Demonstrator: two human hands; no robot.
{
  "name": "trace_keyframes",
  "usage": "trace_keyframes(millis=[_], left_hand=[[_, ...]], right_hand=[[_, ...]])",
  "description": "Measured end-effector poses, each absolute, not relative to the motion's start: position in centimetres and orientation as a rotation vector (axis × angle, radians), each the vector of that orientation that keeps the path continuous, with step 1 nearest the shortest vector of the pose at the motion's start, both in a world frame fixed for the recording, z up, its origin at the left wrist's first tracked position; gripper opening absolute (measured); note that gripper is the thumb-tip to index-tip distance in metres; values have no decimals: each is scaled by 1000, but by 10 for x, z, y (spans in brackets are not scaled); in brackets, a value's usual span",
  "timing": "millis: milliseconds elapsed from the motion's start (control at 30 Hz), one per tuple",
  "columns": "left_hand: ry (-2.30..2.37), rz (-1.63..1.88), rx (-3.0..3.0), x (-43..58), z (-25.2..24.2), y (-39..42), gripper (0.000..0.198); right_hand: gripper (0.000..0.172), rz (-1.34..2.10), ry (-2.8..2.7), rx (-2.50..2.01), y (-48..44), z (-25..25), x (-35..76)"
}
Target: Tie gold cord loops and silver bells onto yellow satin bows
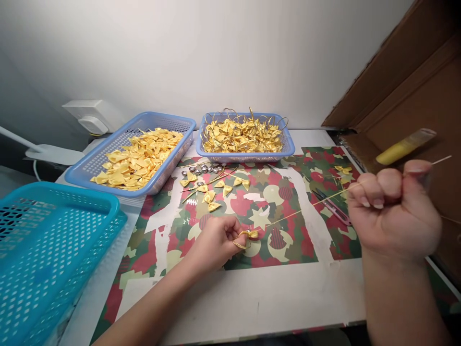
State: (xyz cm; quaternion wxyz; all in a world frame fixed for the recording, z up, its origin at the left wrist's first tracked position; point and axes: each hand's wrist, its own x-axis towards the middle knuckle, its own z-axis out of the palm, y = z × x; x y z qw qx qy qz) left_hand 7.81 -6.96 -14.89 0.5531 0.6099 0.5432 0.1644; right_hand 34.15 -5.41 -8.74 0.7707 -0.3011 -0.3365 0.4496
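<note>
My left hand (225,240) pinches a small yellow bow (253,234) with a loop of gold cord (237,245), low over the patterned sheet. From the bow a thin yellow thread (298,211) runs taut, up and to the right. It ends in my right hand (394,211), which is raised and closed around it. A thin pale length, thread or needle, sticks out past the thumb. Beyond my left hand lie several loose yellow bows (226,189), strips of gold cord (201,186) and a cluster of small silver bells (204,169).
A blue basket (169,178) holds plain yellow bows; another blue basket (248,157) holds bows with gold cord loops. A teal basket (61,190) stands at left. Pink-handled snips (336,211) lie near my right hand. A yellow tube (403,146) and cardboard (396,72) are at right.
</note>
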Motion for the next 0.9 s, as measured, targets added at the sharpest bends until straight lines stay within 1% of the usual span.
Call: trace_keyframes(millis=[167,300,333,433,467,500,533,567,600,633,667,700,767,833,900], left_hand=[[1234,407,1503,74,-149,-64,22],[1238,476,1971,59,-145,-55,19],[1218,483,2079,53,-141,-54,25],[1115,389,2176,41,-122,-56,70],[1048,362,2149,41,-113,-57,80],[951,366,2112,44,-105,-59,85],[865,400,2046,49,-98,-59,86],[782,466,1948,57,-92,-59,80],[699,499,1809,67,-88,-58,61],[619,535,1625,76,-87,-56,32],[528,649,1404,85,-87,-53,27],[409,802,1177,93,-88,-49,38],[314,1061,787,102,-92,-41,44],[338,1222,551,104,-97,-35,41],[447,1325,456,102,-104,-31,36]], right_hand=[[10,1032,-885,-637,-51,-87,339],[10,1167,-1108,-610,-53,-72,328],[11,1204,-1174,-587,-55,-65,324],[14,1310,-1350,-524,-59,-43,312],[14,1341,-1391,-504,-59,-37,307],[14,1367,-1422,-480,-58,-32,302],[13,1387,-1439,-457,-55,-29,296],[12,1395,-1441,-441,-50,-29,291],[10,1392,-1429,-435,-43,-31,286],[9,1376,-1399,-454,-36,-35,281],[8,1345,-1362,-485,-29,-41,277],[9,1317,-1339,-526,-21,-49,274],[12,1288,-1342,-616,-10,-66,272],[13,1293,-1471,-729,-6,-79,272],[15,1285,-1655,-812,-9,-83,273]])
